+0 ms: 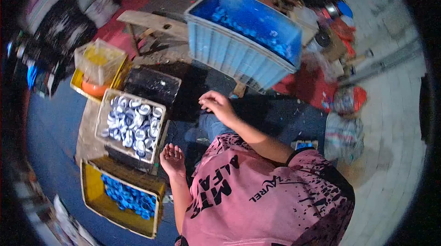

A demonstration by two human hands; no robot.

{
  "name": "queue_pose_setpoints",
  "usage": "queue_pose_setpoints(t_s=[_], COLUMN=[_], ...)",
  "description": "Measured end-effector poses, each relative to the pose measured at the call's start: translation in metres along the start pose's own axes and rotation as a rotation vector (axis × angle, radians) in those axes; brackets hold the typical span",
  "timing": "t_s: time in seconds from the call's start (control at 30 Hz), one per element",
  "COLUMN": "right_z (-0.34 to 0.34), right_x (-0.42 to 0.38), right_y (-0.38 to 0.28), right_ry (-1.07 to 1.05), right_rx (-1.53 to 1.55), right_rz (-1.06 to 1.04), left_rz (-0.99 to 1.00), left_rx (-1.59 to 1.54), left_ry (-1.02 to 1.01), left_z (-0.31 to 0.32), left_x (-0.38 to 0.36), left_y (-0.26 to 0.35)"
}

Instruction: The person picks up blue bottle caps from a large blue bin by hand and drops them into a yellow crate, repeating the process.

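My left hand (173, 160) is palm up beside the right edge of a white basket (99, 122). Its fingers are apart and slightly curled, with nothing seen in them. Round white-and-dark pieces (133, 124), ring- or cap-like, fill that basket. Farther forward and to the right, my right hand (220, 107) hangs above my leg, fingers loosely bent and apart. No object shows in it. Below the white basket stands a yellow crate (94, 186) holding small round blue pieces (128, 196).
A large blue tub (229, 58) with blue pieces inside stands ahead, near a wooden bench (154, 22). A black box (152, 85) sits behind the white basket. Stacked containers with a clear basket (98, 62) are farther left. Bags and clutter (342, 131) line the right.
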State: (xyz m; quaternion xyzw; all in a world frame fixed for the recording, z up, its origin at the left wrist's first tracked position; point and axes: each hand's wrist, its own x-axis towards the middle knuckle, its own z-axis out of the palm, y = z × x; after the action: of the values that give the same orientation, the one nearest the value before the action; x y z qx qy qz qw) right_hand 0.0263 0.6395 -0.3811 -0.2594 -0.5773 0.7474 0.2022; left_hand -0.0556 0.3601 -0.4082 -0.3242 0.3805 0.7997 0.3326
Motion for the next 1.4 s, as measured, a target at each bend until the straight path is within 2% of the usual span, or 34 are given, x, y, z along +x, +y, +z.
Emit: queue_pose_setpoints(t_s=[0.17, 0.3, 0.33, 0.43, 0.47, 0.57, 0.67, 0.77, 0.87, 0.97, 1.0, 1.03, 1.1, 1.13, 1.2, 1.27, 1.4], right_z=[-0.068, -0.114, -0.13, -0.188, -0.211, -0.273, -0.346, -0.406, -0.449, -0.451, -0.452, -0.446, -0.436, -0.444, -0.464, -0.467, -0.448], right_x=[-0.009, -0.008, 0.002, 0.046, 0.059, 0.094, 0.127, 0.17, 0.212, 0.245, 0.252, 0.257, 0.262, 0.266, 0.28, 0.284, 0.283], right_y=[-0.043, -0.095, -0.104, -0.132, -0.133, -0.162, -0.157, -0.144, -0.104, -0.063, -0.056, -0.041, -0.021, 0.008, 0.071, 0.085, 0.082], right_ry=[0.36, 0.521, 0.553, 0.654, 0.68, 0.698, 0.673, 0.702, 0.62, 0.44, 0.306, 0.268, 0.151, 0.105, 0.052, 0.195, 0.222], right_rx=[-0.047, -0.096, -0.127, -0.099, -0.074, -0.245, -0.538, -0.767, -0.903, -0.934, -0.962, -0.931, -0.965, -1.133, -1.168, -0.95, -1.0], right_rz=[-0.117, -0.281, -0.314, -0.293, -0.292, -0.163, -0.095, 0.019, 0.136, 0.201, 0.257, 0.356, 0.32, 0.29, 0.296, 0.308, 0.271], left_rz=[-0.138, -0.158, -0.158, -0.231, -0.289, -0.167, 0.176, 0.559, 0.685, 0.881, 0.929, 0.976, 0.974, 0.957, 0.995, 1.067, 1.19], left_rx=[0.119, 0.28, 0.364, 0.38, 0.334, 0.445, 0.663, 0.849, 0.956, 1.122, 1.163, 1.204, 1.245, 1.241, 1.296, 1.362, 1.45], left_ry=[-0.215, -0.319, -0.258, -0.455, -0.598, -0.511, -0.508, -0.734, -0.792, -0.833, -0.837, -0.841, -0.854, -0.863, -0.881, -0.904, -0.941], left_z=[0.031, 0.102, 0.127, 0.202, 0.219, 0.307, 0.381, 0.414, 0.446, 0.457, 0.468, 0.476, 0.481, 0.483, 0.489, 0.492, 0.494], left_x=[0.054, 0.073, 0.083, 0.114, 0.131, 0.122, 0.095, 0.105, 0.098, 0.117, 0.116, 0.115, 0.12, 0.123, 0.122, 0.124, 0.134], left_y=[-0.005, -0.021, -0.029, -0.053, -0.062, -0.094, -0.124, -0.147, -0.161, -0.17, -0.173, -0.175, -0.18, -0.183, -0.184, -0.184, -0.186])
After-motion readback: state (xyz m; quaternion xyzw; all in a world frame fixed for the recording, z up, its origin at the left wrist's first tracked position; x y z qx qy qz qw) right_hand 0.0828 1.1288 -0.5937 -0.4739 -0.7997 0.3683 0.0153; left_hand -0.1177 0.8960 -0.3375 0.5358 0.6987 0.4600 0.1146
